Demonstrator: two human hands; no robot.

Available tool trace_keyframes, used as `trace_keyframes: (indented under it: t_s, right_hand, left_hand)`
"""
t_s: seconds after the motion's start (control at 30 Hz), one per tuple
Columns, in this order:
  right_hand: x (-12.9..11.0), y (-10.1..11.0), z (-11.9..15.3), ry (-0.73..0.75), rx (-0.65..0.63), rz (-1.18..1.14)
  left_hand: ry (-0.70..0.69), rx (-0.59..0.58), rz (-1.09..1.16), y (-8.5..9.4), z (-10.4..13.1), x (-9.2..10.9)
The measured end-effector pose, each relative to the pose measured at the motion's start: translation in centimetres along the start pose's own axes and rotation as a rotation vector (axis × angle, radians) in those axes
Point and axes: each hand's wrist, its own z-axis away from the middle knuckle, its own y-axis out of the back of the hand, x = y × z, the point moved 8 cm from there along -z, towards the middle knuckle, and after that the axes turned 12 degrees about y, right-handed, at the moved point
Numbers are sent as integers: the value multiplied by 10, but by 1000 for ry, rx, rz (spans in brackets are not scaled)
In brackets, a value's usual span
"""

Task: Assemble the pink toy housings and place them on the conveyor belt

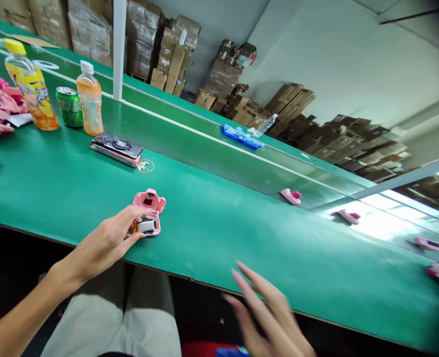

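While the right hand [271,317], fingers spread, hangs at the edge of the green bench [212,218], the left hand [105,240] pinches an opened pink casing [156,207] on it; beyond: dark phone [111,141] atop flat box [117,155], green can [69,109], orange-drink bottle [90,106], stacked cartons [172,54].

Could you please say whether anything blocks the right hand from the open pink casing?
Nothing visible stands between the right hand and the open pink casing, which the left hand holds from its left side.

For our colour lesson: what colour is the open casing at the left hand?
The casing is pink, shown best in the head view.
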Motion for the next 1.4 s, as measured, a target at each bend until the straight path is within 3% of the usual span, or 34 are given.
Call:
trace_keyframes:
  t_s: [0.03, 0.13, 0.2, 0.27, 0.37, 0.53, 0.73, 0.97, 1.13, 1.27, 1.4]
  right_hand:
    - [-20, -19, -32, 226, -37, -126]
    - [-60, -72, -104, 573, -254, -284]
    - [-75, -93, -126, 678, -324, -302]
    - [-77, -100, -134, 712, -322, -316]
    - [-65, -97, -136, 676, -278, -384]
    - [-44, -102, -144, 491, -273, -565]
    - [-41, -114, -130, 478, -290, -490]
    - [-47, -127, -114, 615, -360, -348]
    - [-61, -123, -114, 678, -432, -228]
    - [-64, -130, -103, 583, -485, -168]
    - [-52, -136, -89, 404, -288, -193]
  left_hand:
    - [-43, -32, -42, -4, 1, 6]
    - [-108, -56, -88, -11, 2, 18]
    - [-96, -36, -68, -11, 1, 19]
    - [-69, -17, -24, -9, 1, 17]
    - [-43, 4, 25, -6, 1, 10]
    - [104, 170, -55, -6, 0, -11]
    - [196, 265, -31, -11, 1, -21]
    - [204, 241, -89, -12, 2, -18]
    - [138, 219, -194, -17, 5, -11]
    - [53, 205, -420, -26, 13, 0]
    - [14, 214, -567, -31, 16, 5]
